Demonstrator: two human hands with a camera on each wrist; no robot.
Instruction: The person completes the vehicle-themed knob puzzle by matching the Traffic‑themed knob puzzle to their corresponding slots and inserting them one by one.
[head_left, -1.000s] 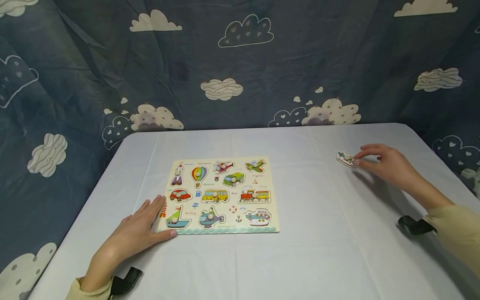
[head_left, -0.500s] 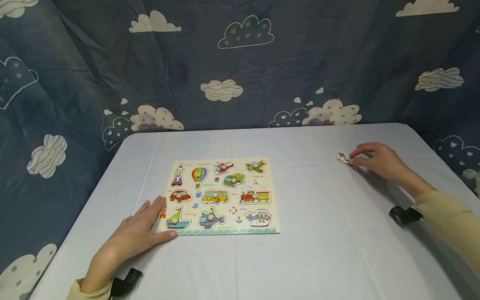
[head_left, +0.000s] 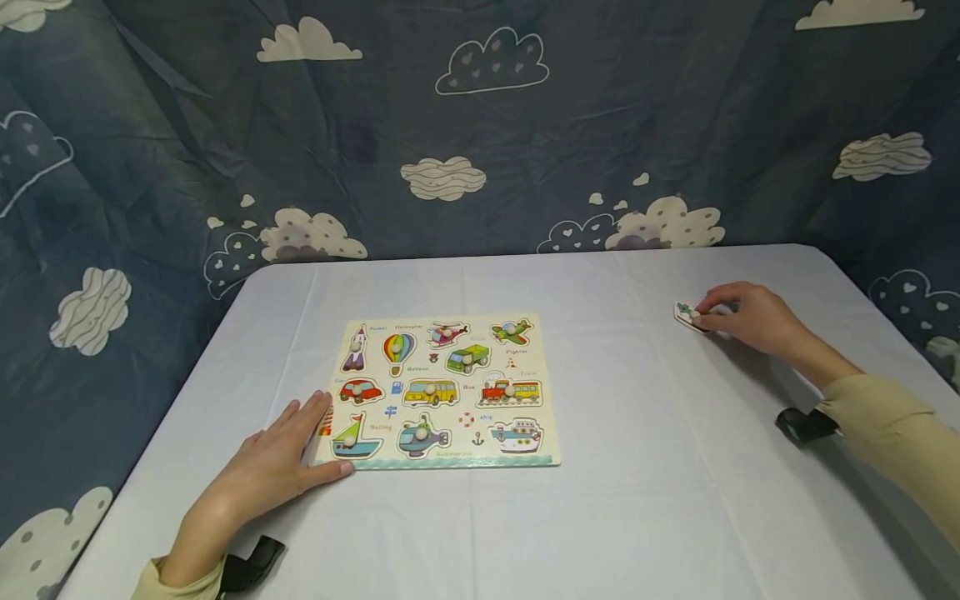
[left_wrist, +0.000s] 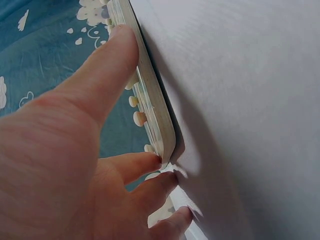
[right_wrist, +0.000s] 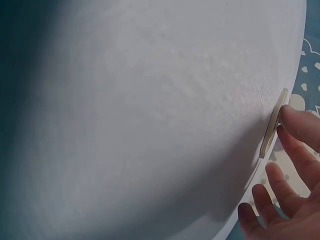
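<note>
My left hand (head_left: pixel 262 467) rests at the left edge and lower-left corner of a wooden knob puzzle board (head_left: pixel 442 421). Its fingers lie fairly straight, and in the left wrist view the thumb (left_wrist: pixel 117 55) presses along the board's side. Vehicle pieces with small round knobs fill the board; the ship picture (head_left: pixel 516 435) at its lower right shows no knob. Far to the right, my right hand (head_left: pixel 757 321) pinches a flat white-edged puzzle piece (head_left: pixel 684 314) between thumb and forefinger. The right wrist view shows this piece (right_wrist: pixel 271 127) edge-on; the fingers partly hide its picture.
A white cloth covers the table (head_left: pixel 615 517). Behind it hangs a dark blue curtain (head_left: pixel 390 117) with printed clouds. Each wrist wears a black strap-on device, the left one (head_left: pixel 253 563) close to the table's front and the right one (head_left: pixel 806 425) beside the sleeve.
My right hand has shifted left, its fingertips going from the piece's right end to its middle, where they now pinch it. The piece, the board and my left hand stay put.
</note>
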